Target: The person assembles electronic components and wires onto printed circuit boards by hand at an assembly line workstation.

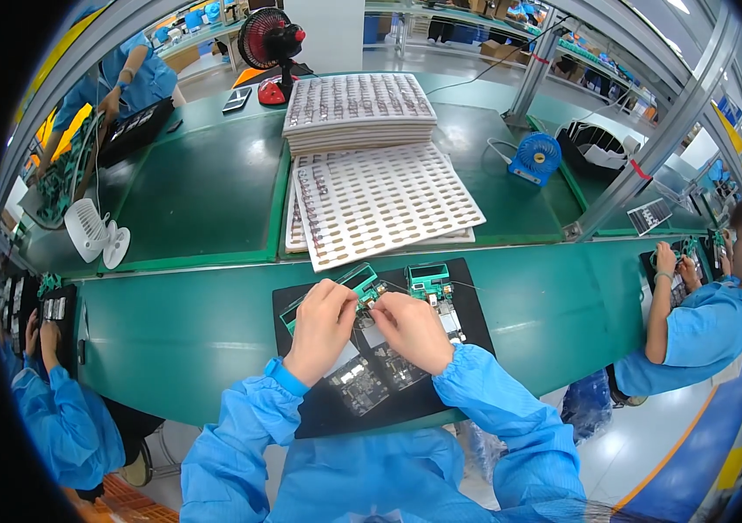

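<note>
Both hands meet over a black mat (pixel 468 301) on the green bench. My left hand (pixel 323 329) has its thumb and fingertips pinched together at a small part of a circuit board assembly with a green end piece (pixel 359 279). From the other side my right hand (pixel 416 331) pinches at the same spot, its fingertips almost touching the left ones. What lies between the fingertips is too small to make out. A second green-ended assembly (pixel 428 277) lies to the right. Dark circuit boards (pixel 359 387) extend toward me below the hands. A blue band circles my left wrist.
Beyond the mat lie white foam trays (pixel 388 209) with rows of slots, below a thick tray stack (pixel 360 138). A blue fan (pixel 535 159), a white fan (pixel 88 229) and a red-black fan (pixel 271 39) stand around. A metal post (pixel 658 131) rises at right. Co-workers sit on both sides.
</note>
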### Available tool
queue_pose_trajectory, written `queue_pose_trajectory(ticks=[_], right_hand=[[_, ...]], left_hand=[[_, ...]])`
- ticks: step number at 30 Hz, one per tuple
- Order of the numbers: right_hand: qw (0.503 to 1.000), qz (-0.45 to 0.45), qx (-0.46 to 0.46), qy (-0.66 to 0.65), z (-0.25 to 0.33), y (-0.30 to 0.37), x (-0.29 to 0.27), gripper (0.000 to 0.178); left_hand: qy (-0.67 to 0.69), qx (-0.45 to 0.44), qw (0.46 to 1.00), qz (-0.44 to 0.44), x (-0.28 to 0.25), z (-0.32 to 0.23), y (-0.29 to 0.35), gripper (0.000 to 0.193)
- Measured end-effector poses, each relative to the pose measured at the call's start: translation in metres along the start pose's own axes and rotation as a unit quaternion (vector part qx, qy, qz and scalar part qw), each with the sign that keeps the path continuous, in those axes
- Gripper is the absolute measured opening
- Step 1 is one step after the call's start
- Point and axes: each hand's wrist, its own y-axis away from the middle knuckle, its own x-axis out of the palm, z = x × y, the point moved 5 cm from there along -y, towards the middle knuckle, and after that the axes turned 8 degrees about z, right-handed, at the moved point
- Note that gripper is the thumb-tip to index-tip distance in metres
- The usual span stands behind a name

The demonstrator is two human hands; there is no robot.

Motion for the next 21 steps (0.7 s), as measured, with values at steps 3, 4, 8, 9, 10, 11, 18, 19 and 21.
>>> queue_pose_trajectory(ticks=[3,4,8,9,10,11,18,19,21], right_hand=[[1.000,0.006,-0.001,0.007,-0.001,-0.001,0.001,0.010],[1.000,0.006,0.004,0.007,-0.002,-0.001,0.001,0.010],[1.000,-0.001,0.005,0.019,-0.002,-0.003,0.001,0.011],[1.000,-0.001,0.005,0.019,-0.002,-0.003,0.001,0.011],[1.000,-0.007,0.007,0.021,-0.003,-0.003,0.000,0.010],[1.000,-0.013,0.009,0.023,-0.004,-0.003,-0.001,0.009],[0.999,-0.015,-0.025,-0.015,-0.007,0.000,-0.003,0.011],[0.993,0.029,0.030,-0.111,-0.002,0.000,-0.006,0.014],[0.962,0.085,0.077,-0.248,-0.004,0.002,0.000,0.020]], left_hand=[[0.008,-0.006,1.000,-0.002,0.003,0.003,-0.001,0.008],[0.008,-0.006,1.000,-0.002,0.004,0.003,-0.002,0.008],[-0.041,0.011,0.999,-0.001,0.004,0.000,-0.001,0.008],[-0.064,0.024,0.998,0.001,0.004,-0.002,0.000,0.008],[-0.064,0.024,0.998,0.001,0.003,-0.004,0.002,0.008],[-0.093,0.034,0.995,0.017,0.004,-0.008,0.005,0.012],[-0.302,0.120,0.945,0.044,0.005,-0.018,0.020,0.043],[-0.303,0.116,0.945,0.042,0.003,-0.017,0.020,0.043],[-0.282,0.110,0.951,0.057,0.001,-0.013,0.020,0.047]])
